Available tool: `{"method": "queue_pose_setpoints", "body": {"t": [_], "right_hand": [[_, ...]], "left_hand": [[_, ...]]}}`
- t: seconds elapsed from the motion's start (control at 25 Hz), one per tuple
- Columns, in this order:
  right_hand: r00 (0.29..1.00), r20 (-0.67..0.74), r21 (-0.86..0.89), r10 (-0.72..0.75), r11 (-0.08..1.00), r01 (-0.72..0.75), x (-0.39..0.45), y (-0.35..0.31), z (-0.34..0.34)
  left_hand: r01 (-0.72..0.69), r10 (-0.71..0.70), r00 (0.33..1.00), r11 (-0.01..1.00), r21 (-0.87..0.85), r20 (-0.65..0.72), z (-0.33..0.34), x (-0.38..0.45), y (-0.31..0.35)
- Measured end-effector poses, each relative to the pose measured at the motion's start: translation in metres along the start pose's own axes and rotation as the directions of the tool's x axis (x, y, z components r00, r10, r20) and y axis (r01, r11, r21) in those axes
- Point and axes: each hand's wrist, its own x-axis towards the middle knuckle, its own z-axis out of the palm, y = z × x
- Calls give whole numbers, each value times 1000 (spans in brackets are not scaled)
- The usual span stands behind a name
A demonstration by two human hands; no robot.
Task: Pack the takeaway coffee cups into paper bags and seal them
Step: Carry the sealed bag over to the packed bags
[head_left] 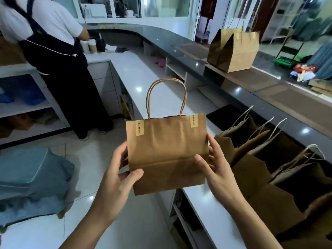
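I hold a brown paper bag upright in the air, above the floor beside the white counter. Its top is closed with two tan "Good luck!" stickers, one near each upper corner, and its twisted paper handles stand up. My left hand grips the bag's lower left side, thumb on the front. My right hand grips the lower right side, thumb on the front too. What is inside the bag is hidden. Takeaway cups stand far off at the counter's back end.
Several open brown bags with handles stand in a row at the right on the white counter. A larger bag sits on the dark raised ledge. A person in a white shirt and dark apron works at the far left.
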Motion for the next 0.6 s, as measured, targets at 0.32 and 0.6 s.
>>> {"method": "queue_pose_setpoints", "body": {"t": [0.32,0.6], "right_hand": [[999,-31,-86,-21,996,18,116,-32,-10],[1000,10,-241,-7,970,9,229,-65,-55]], "left_hand": [[-44,44,999,997,-56,3,18,113,9],[-112,113,993,992,-65,23,53,222,24]]}}
